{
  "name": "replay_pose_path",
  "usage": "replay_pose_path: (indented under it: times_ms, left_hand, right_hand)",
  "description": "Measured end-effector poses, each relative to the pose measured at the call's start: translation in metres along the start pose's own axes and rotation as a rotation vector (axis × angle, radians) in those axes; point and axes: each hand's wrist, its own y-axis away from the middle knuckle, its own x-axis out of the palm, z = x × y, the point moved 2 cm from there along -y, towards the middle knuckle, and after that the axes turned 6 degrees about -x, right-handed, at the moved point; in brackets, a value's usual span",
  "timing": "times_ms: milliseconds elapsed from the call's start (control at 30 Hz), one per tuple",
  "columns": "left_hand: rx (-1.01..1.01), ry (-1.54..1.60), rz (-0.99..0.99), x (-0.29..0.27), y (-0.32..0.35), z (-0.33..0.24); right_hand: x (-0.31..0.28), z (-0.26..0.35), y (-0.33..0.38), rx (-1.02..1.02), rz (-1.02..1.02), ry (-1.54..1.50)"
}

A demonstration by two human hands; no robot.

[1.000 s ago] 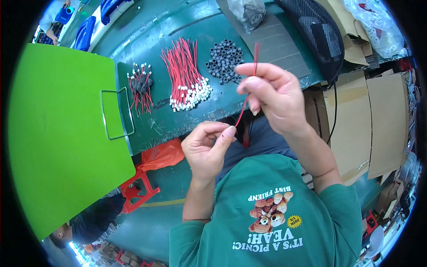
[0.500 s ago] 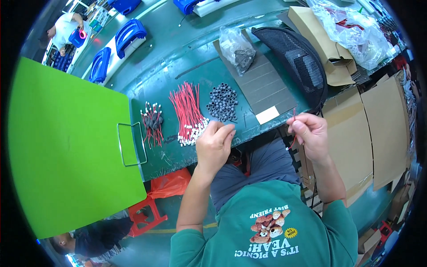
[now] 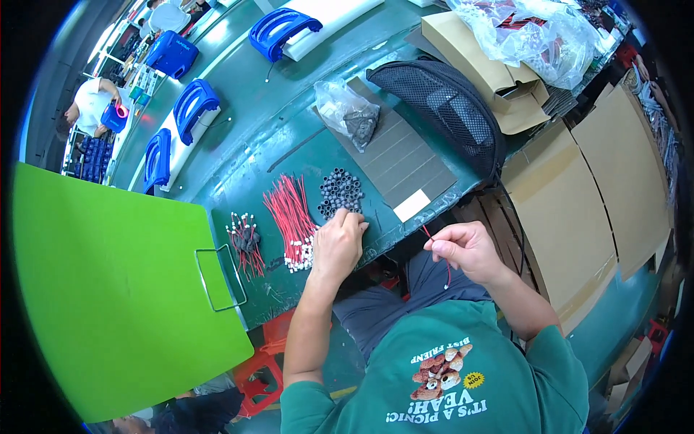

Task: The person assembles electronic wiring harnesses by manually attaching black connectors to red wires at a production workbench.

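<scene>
My right hand [image 3: 466,251] pinches a thin red wire [image 3: 449,276], held off the table's front edge. One end of the wire pokes up past the fingertips, and the lower end hangs down with a small white connector. Over the near edge of the pile of small dark grey ring-like caps [image 3: 340,192], my left hand [image 3: 338,244] has thumb and fingers pressed together; whatever lies between them is hidden. Just left of that hand lies a bundle of red wires [image 3: 287,213] with white connectors toward me. Further left sits a smaller bunch of red wires with dark caps [image 3: 246,242].
A grey cardboard sheet [image 3: 405,159] bears a clear plastic bag [image 3: 345,112] and a pale card [image 3: 412,206]. Beyond it are a black mesh case [image 3: 441,108] and an open carton [image 3: 473,61]. A green board [image 3: 123,289] stands left. Blue housings [image 3: 194,108] line the far side.
The whole view has shifted. My left hand is closer to the cap pile, its fingers at the near edge. My right hand has come slightly toward me and left, still pinching the red wire.
</scene>
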Motion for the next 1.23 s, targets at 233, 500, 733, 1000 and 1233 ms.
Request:
replay_pose_path:
  times_ms: [233,500,733,1000,1233]
  left_hand:
    - [-0.375,1.331,-0.004,0.005,0.029,-0.025]
    - [-0.643,2.116,-0.063,0.023,0.064,-0.049]
    - [-0.683,2.035,-0.182,0.022,0.072,-0.044]
    - [-0.677,2.018,-0.228,0.022,0.075,-0.044]
    - [-0.769,1.86,-0.322,0.027,0.079,-0.032]
  right_hand:
    - [0.026,-0.005,0.001,-0.019,0.05,-0.018]
    - [0.052,-0.012,-0.003,-0.038,0.129,0.027]
    - [0.055,-0.012,0.002,0.041,0.15,0.094]
    - [0.057,-0.02,-0.001,0.08,0.066,-0.115]
    - [0.059,-0.019,0.001,0.207,0.07,-0.172]
